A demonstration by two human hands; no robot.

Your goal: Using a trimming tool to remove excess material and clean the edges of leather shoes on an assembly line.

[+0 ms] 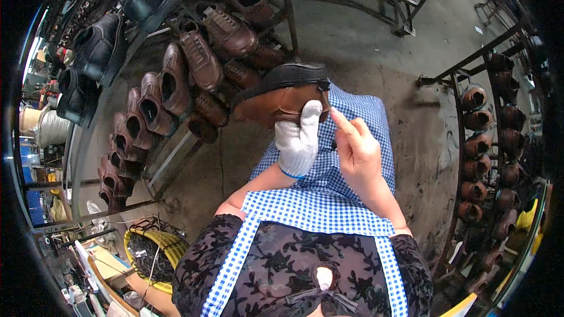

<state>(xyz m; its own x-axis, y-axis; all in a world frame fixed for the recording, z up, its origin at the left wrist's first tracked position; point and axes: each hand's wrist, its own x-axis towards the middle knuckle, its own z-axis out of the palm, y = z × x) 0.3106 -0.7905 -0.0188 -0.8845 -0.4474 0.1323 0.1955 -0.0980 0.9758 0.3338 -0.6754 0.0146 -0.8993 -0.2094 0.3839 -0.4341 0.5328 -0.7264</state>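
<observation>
The gloved left hand (298, 138) grips a brown shoe (281, 101) at its heel end, holding it sole-up over the lap, above a blue checked apron (329, 199). The bare right hand (357, 151) holds nothing; its forefinger is extended, tip just beside the shoe's heel. A rack (176, 141) of brown shoes stands to the left, another rack (487, 141) to the right.

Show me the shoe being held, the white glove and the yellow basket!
brown shoe (271, 103), head view, on its leather side.
gloved left hand (298, 141), head view, back of the glove.
yellow basket (170, 245), head view, on its rim.
</observation>
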